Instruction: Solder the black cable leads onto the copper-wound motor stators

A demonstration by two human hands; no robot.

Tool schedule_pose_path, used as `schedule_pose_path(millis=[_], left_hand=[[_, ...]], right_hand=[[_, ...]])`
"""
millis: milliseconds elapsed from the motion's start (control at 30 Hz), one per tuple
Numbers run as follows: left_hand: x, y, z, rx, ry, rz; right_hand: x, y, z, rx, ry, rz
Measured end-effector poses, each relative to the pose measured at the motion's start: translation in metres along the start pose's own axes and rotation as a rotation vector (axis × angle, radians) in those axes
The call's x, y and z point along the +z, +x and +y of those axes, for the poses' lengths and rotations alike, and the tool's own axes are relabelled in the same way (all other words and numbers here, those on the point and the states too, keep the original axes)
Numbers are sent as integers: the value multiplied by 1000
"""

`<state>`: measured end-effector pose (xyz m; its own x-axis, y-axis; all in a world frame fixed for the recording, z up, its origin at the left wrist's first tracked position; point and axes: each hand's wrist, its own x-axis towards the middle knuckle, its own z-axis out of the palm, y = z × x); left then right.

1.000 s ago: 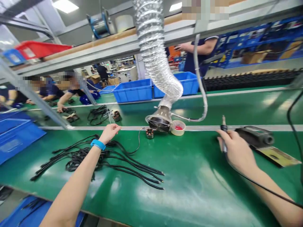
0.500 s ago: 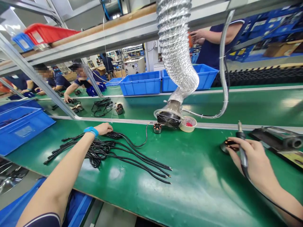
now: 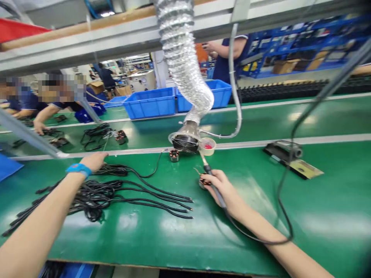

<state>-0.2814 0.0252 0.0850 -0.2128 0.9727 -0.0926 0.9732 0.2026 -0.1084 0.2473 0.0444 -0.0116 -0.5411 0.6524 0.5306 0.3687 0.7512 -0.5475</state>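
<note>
My right hand [image 3: 224,187] is closed on a soldering iron [image 3: 216,189] with a black cord, and its fingertips also hold a small round motor stator [image 3: 204,180] with copper windings. My left hand [image 3: 95,161], below a blue wristband, rests at the upper end of a pile of black cables [image 3: 92,195]; its fingers point away and are bent, and what they grip is hidden. One cable end curves toward a second stator [image 3: 174,155], which stands under the fume extractor [image 3: 185,143]. Several stripped cable ends point right across the green table [image 3: 150,239].
Beside the extractor sits a round tub [image 3: 208,146] with something red inside. A soldering iron stand [image 3: 285,154] lies at the right. Blue bins [image 3: 150,103] stand behind the metal rail. Across the table, a person's hand [image 3: 40,126] touches cables.
My right hand has carried the iron and stator left, from beside the stand to near the extractor. The camera view has turned right. My left hand stays by the cable pile.
</note>
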Motion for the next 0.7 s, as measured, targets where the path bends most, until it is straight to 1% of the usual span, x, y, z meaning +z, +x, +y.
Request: schedule_pose_path(millis=[33, 67, 100, 133, 200, 233, 267, 300, 367, 400, 467, 533, 600, 700], left_hand=[[-5, -1, 10, 4, -14, 15], [-10, -3, 24, 17, -56, 16], [-15, -7, 43, 38, -145, 5], [-19, -13, 66, 105, -284, -47], [-22, -25, 119, 248, -497, -167], [-20, -31, 146, 319, -556, -210], [-15, -34, 173, 379, -602, -218], [-8, -36, 197, 408, -651, -184], [8, -34, 235, 387, -795, -105], [17, -31, 249, 374, -871, -82], [32, -27, 268, 371, -1015, -72], [41, -24, 276, 384, -1129, -90], [44, -24, 277, 367, -1236, -152], [45, -27, 273, 294, -1356, -276]], right_hand=[[4, 5, -3, 10, 30, -28], [6, 10, -6, 12, 52, -62], [7, 16, -9, 11, 77, -94], [8, 20, -12, 6, 98, -127], [10, 27, -17, -16, 123, -166], [11, 28, -19, -29, 122, -164], [13, 29, -19, -45, 109, -148], [15, 28, -20, -60, 88, -120], [19, 24, -19, -77, 33, -39], [22, 22, -19, -76, 2, 4], [25, 17, -19, -49, -63, 81], [28, 15, -19, -4, -114, 120], [30, 15, -20, 38, -131, 117], [32, 20, -21, 70, -124, 96]])
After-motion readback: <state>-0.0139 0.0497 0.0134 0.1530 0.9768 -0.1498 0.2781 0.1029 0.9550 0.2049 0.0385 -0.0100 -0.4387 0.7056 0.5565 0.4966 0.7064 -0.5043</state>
